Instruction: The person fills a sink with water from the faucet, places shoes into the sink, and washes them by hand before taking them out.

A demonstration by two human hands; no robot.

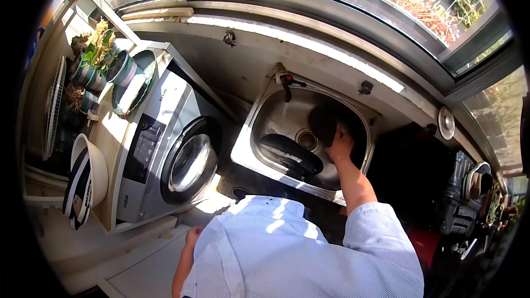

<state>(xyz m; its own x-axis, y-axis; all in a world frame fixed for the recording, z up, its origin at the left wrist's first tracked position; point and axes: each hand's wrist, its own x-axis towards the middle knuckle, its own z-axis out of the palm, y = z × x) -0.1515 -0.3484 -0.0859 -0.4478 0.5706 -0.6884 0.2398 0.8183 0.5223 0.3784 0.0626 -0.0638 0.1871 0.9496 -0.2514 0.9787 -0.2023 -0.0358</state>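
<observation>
My right hand (pixel 340 144) reaches into the right side of the metal sink (pixel 345 102), its fingers on a dark object (pixel 322 124) that lies in shadow beside the drain (pixel 307 139). A black shoe-like item (pixel 291 155) with a white marking lies in the front left of the basin. The tap (pixel 287 87) with a red mark stands at the back edge; a thin stream seems to fall from it. My left hand (pixel 193 235) hangs low at the left of my body, away from the sink, its fingers too small to make out.
A washing machine (pixel 157 143) stands left of the sink. Potted plants (pixel 124 70) and a white basin (pixel 97 171) with black-and-white shoes (pixel 80 190) rest on the cabinet. A window ledge (pixel 331 44) runs behind; a black case (pixel 460 193) is at the right.
</observation>
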